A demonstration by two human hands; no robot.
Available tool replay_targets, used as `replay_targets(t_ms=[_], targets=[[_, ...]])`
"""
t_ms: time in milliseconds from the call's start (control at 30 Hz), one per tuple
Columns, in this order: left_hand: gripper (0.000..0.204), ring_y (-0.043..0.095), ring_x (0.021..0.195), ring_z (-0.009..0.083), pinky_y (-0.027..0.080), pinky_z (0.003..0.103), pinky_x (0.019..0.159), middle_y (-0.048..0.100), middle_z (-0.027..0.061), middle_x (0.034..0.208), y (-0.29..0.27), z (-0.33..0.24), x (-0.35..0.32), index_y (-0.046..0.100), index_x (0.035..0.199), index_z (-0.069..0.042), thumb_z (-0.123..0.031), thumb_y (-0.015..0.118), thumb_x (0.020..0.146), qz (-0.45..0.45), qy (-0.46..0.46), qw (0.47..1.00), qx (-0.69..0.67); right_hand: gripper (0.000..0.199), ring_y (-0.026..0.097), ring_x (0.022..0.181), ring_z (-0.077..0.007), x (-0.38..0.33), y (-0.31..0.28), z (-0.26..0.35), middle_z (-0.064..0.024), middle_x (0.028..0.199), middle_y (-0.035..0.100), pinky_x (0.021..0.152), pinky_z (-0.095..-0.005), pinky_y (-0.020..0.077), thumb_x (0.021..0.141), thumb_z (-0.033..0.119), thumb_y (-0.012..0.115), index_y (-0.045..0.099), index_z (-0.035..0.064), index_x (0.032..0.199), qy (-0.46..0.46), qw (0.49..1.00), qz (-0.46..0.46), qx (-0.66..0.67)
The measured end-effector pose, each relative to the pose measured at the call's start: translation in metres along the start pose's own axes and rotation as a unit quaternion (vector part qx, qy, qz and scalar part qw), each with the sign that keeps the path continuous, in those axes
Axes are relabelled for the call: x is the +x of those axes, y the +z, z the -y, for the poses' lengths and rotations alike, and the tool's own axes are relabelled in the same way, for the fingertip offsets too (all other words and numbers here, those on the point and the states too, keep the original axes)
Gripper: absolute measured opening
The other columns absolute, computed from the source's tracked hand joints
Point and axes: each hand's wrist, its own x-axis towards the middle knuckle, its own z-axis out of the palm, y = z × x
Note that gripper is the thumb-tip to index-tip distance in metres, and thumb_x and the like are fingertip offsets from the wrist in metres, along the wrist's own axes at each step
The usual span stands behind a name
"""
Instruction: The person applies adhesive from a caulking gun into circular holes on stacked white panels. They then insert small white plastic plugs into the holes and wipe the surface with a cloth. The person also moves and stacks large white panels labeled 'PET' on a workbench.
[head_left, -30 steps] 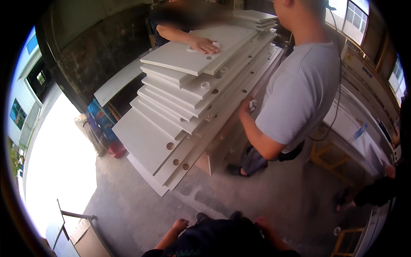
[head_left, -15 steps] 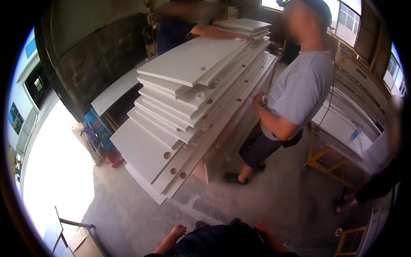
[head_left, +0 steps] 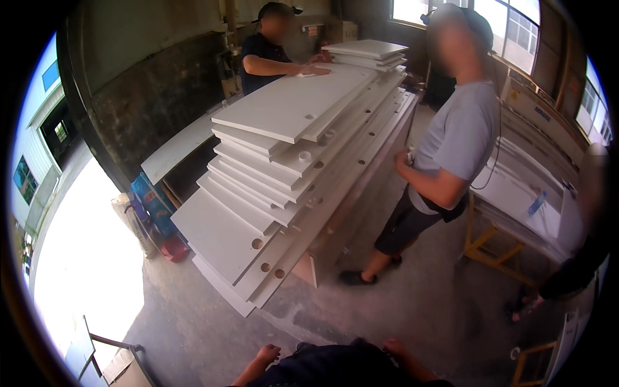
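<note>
Stacked white panels (head_left: 290, 168) ahead (chest-high), open concrete floor (head_left: 213, 322) before them

Stacked panels (head_left: 284, 168) ahead, one person (head_left: 445, 168) right, another (head_left: 267, 55) behind

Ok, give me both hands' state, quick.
Left hand: open, empty, resting on the dark lap.
Right hand: on the lap too, nothing seen in it; open or closed cannot be told.

A small red and white sign (head_left: 312, 29) hangs on the back wall. A yellow label (head_left: 514, 95) and a blue strip label (head_left: 543, 115) sit on the white machine's side.
</note>
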Motion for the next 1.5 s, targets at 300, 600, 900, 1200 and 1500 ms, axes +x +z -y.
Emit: replay_targets(t_ms=[300, 600, 900, 1200, 1500], targets=[[0.036, 0.066, 0.072, 0.0193, 0.050, 0.031, 0.057, 0.069, 0.0107, 0.093, -0.008, 0.022, 0.025, 0.062, 0.109, -0.001, -0.029, 0.059, 0.088, 0.003, 0.037, 0.997, -0.066, 0.022, 0.062, 0.072, -0.0274, -0.004, 0.016, 0.021, -0.0141, 0.084, 0.060, 0.062, -0.0418, 0.0534, 0.083, 0.019, 0.056, 0.058, 0.0047, 0.099, -0.006, 0.999, 0.014, -0.032], [0.037, 0.065, 0.070, 0.0205, 0.050, 0.031, 0.054, 0.069, 0.0123, 0.090, -0.035, 0.016, 0.009, 0.062, 0.107, 0.002, -0.029, 0.060, 0.087, -0.003, 0.018, 0.999, -0.034, 0.023, 0.063, 0.073, -0.0257, -0.002, 0.049, 0.043, -0.0137, 0.086, 0.062, 0.062, -0.0407, 0.0524, 0.085, 0.019, 0.055, 0.060, 0.0035, 0.100, -0.005, 0.998, 0.004, -0.058], [0.037, 0.067, 0.073, 0.0215, 0.052, 0.031, 0.057, 0.070, 0.0137, 0.090, -0.053, 0.068, 0.032, 0.061, 0.109, 0.003, -0.027, 0.061, 0.087, -0.006, 0.065, 0.998, 0.020, 0.023, 0.063, 0.070, -0.0217, 0.015, 0.075, 0.026, -0.0108, 0.083, 0.066, 0.059, -0.0363, 0.0513, 0.086, 0.023, 0.058, 0.064, 0.0048, 0.099, -0.047, 0.995, -0.005, -0.091], [0.032, 0.062, 0.108, 0.0264, 0.050, 0.036, 0.091, 0.065, 0.0076, 0.118, -0.051, 0.140, 0.102, 0.062, 0.119, -0.023, -0.034, 0.053, 0.090, 0.048, 0.129, 0.974, 0.182, 0.023, 0.062, 0.067, -0.0195, 0.019, 0.088, 0.009, -0.0085, 0.080, 0.067, 0.057, -0.0338, 0.0509, 0.087, 0.025, 0.061, 0.066, 0.0050, 0.098, -0.073, 0.991, -0.041, -0.108], [0.042, 0.062, 0.085, 0.0251, 0.053, 0.040, 0.069, 0.066, 0.0134, 0.096, -0.034, 0.122, 0.083, 0.054, 0.121, -0.003, -0.034, 0.055, 0.092, 0.077, -0.012, 0.991, -0.112, 0.015, 0.061, 0.067, -0.0179, 0.006, 0.070, -0.025, -0.0069, 0.078, 0.066, 0.057, -0.0330, 0.0485, 0.083, 0.017, 0.061, 0.068, 0.0049, 0.087, -0.104, 0.988, -0.089, -0.067]])
